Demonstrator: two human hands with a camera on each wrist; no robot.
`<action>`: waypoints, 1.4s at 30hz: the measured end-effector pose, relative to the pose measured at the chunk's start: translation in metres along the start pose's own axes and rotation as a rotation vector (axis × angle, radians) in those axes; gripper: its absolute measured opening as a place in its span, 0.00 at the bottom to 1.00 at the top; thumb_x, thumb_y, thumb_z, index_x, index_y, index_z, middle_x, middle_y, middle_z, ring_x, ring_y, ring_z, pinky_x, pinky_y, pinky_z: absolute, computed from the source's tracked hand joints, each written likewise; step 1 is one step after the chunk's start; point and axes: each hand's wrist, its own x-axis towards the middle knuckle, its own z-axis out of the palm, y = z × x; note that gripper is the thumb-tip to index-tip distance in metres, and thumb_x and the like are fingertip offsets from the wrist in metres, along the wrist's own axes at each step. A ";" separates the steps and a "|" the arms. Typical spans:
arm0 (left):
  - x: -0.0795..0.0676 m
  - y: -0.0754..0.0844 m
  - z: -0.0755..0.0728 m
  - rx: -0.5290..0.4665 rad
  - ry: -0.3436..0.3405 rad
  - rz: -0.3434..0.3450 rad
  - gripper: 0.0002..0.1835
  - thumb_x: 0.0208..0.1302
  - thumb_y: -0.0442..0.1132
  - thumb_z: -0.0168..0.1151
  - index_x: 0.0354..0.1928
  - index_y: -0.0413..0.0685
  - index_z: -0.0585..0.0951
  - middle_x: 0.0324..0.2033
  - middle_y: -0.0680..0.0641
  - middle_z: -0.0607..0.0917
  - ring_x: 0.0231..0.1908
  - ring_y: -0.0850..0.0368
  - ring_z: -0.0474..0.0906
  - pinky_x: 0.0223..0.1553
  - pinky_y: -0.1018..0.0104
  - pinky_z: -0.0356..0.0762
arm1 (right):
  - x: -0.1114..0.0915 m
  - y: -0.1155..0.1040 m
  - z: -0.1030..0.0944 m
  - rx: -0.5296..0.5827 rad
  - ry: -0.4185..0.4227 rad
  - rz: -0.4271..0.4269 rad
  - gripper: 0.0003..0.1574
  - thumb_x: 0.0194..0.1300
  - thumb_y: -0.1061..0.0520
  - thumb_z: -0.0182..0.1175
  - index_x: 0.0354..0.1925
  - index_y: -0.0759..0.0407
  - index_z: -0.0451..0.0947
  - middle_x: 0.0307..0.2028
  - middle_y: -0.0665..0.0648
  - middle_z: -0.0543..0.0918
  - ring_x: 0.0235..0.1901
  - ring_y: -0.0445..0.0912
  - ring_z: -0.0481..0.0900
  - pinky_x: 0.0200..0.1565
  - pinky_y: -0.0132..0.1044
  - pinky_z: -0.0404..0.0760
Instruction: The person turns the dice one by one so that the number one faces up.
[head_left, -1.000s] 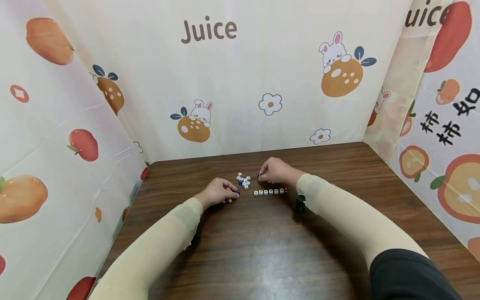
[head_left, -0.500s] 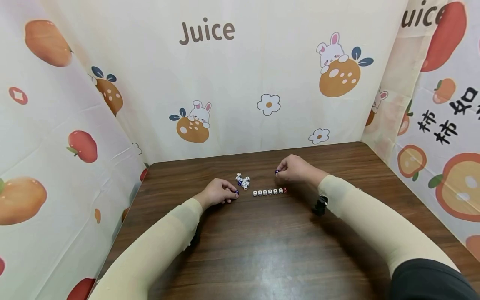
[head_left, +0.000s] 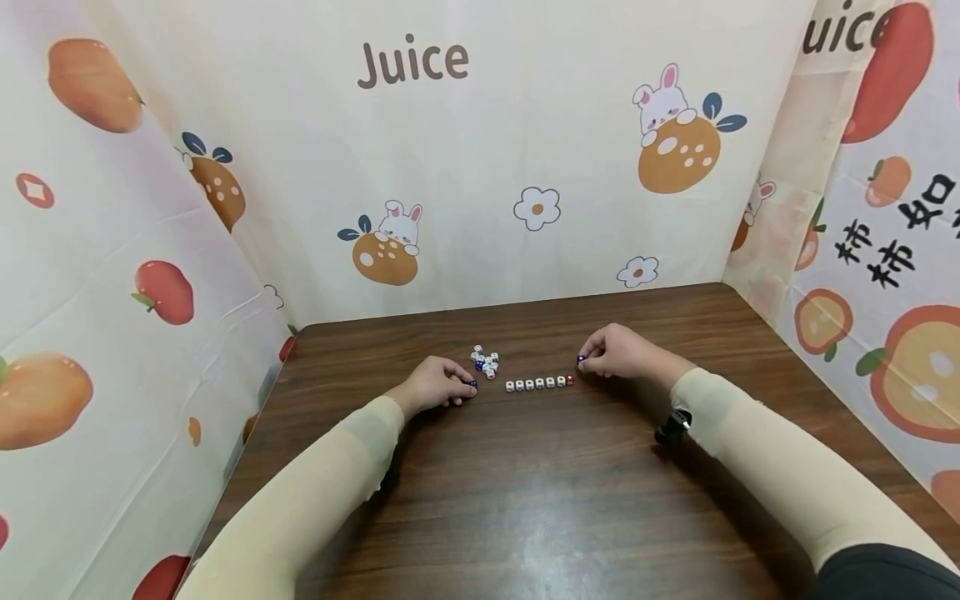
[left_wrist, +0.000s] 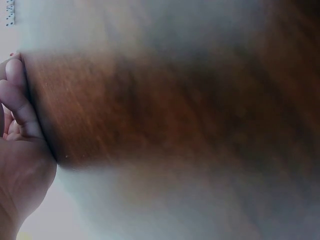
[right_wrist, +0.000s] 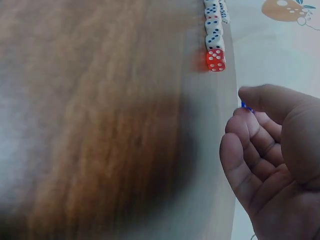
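Note:
My right hand pinches a blue die between thumb and fingertips, to the right of a row of dice. In the right wrist view a sliver of that blue die shows between the thumb and fingers. The row has several white dice side by side, with a red die at its right end. My left hand rests on the table left of the row, its fingertips holding another blue die. The left wrist view shows curled fingers; its die is hidden there.
A loose cluster of white dice with a blue die among them lies behind the row, near the left hand. The brown wooden table meets a printed curtain at its back edge.
My right hand has carried its blue die rightward, from beside the cluster to beyond the row's red end. The left hand has stayed in place with its die.

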 end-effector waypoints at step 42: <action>-0.001 0.000 -0.001 -0.011 -0.002 0.004 0.09 0.70 0.40 0.82 0.46 0.44 0.94 0.26 0.53 0.91 0.27 0.63 0.85 0.29 0.69 0.81 | 0.001 -0.017 0.007 -0.232 -0.128 -0.121 0.04 0.63 0.62 0.77 0.36 0.55 0.91 0.30 0.48 0.90 0.28 0.38 0.83 0.36 0.34 0.84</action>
